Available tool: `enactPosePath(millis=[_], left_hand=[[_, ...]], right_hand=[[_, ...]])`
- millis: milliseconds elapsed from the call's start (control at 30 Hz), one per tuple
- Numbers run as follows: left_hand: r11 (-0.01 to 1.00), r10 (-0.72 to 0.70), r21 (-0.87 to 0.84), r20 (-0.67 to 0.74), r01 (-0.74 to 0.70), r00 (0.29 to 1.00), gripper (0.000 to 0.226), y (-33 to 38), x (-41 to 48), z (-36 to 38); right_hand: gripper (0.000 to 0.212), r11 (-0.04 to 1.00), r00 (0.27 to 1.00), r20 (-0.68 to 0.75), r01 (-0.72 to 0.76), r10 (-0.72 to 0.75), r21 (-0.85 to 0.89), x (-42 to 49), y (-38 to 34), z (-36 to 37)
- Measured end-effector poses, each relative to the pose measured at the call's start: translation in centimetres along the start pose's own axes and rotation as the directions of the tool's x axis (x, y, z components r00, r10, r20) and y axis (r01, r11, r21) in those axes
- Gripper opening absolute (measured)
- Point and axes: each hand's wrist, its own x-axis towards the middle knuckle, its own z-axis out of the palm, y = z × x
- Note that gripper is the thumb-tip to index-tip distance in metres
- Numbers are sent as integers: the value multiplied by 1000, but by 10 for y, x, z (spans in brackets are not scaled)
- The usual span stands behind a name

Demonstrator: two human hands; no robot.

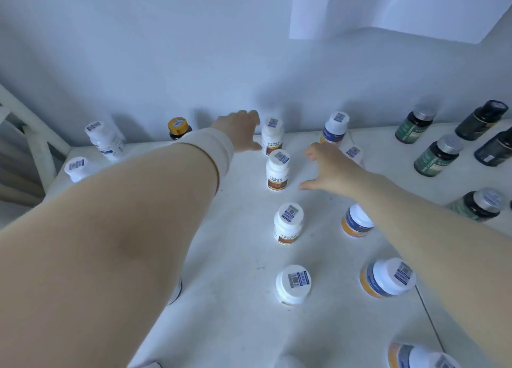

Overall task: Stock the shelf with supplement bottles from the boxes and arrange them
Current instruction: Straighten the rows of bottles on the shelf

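Note:
White supplement bottles with red-gold labels stand in a column down the middle of the white shelf (238,326): a rear bottle (272,136), a second bottle (278,170), a third (288,223) and a front one (293,284). My left hand (239,130) reaches to the back, open, its fingers just left of the rear bottle. My right hand (328,170) hovers open just right of the second bottle, thumb and fingers spread, holding nothing. White bottles with blue-orange labels (386,277) stand in a column to the right, partly under my right arm.
Dark green bottles with silver caps (436,157) stand at the right, black ones (480,121) behind them. White bottles (104,140) and a gold-capped dark bottle (178,127) stand at the back left. A white wall closes the back; the shelf frame (36,134) is at left.

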Motion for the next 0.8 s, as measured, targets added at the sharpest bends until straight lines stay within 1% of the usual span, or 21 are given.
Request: enactPosePath(millis=[67, 133, 200, 300, 367, 467, 567, 700, 800], left_hand=[[989, -17, -147, -14, 14, 1000, 60, 1, 17, 3], [951, -12, -309, -18, 6, 1000, 63, 3, 30, 7], [901, 14, -434, -9, -17, 1000, 62, 3, 40, 13], [841, 55, -539, -15, -54, 998, 52, -1, 48, 24], [797, 62, -600, -31, -69, 998, 46, -2, 51, 30], [763, 55, -641, -67, -85, 996, 40, -7, 54, 36], [743, 91, -661, -64, -110, 994, 39, -12, 57, 35], [763, 141, -635, -18, -120, 990, 40, -16, 62, 30], [767, 150, -629, -16, -127, 988, 41, -18, 63, 30]], right_hand=[[79, 994, 1000, 9, -20, 20, 111, 10, -1, 10], [80, 973, 1000, 14, -26, 24, 228, 17, -3, 21], [72, 946, 1000, 8, -13, 11, 322, 22, -6, 32], [54, 895, 1000, -25, 3, 9, 446, 27, -9, 47], [52, 863, 998, -54, -12, 46, 506, 28, -9, 52], [52, 829, 992, -79, -35, 96, 558, 29, -10, 56], [54, 828, 988, -97, -46, 120, 559, 31, -11, 58], [54, 836, 985, -119, -38, 123, 548, 32, -12, 62], [55, 837, 987, -111, -36, 115, 546, 33, -12, 62]])
